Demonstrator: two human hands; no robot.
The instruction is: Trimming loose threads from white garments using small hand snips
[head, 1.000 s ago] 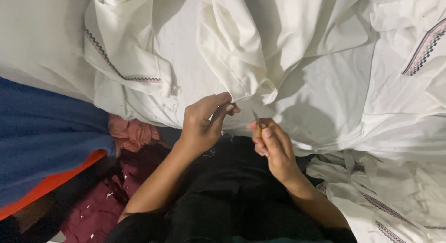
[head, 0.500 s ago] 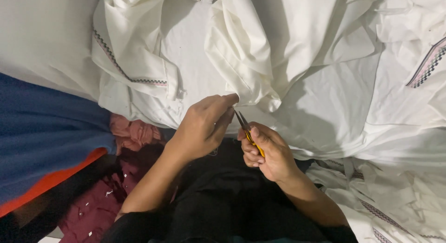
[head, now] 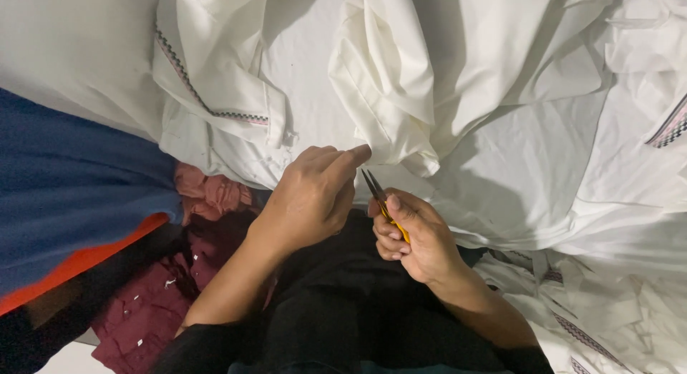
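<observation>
Head view: left hand (head: 311,199) pinching the edge of the white garment (head: 401,95), right hand (head: 418,238) closed on yellow-handled thread snips (head: 379,199), blades pointing at the pinched edge, above dark cloth (head: 336,309).

Snips' (head: 383,201) handles hidden in fist.

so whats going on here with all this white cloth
A person sits among piled white garments, working with bare hands. The left hand pinches a fold of the white fabric at its fingertips. The right hand holds small yellow-handled thread snips, blades pointing up toward that pinched spot, close to it but whether they touch the cloth is unclear. Some garments carry a patterned trim. A blue and orange cloth and a maroon garment lie to the left; dark fabric covers the lap.
</observation>
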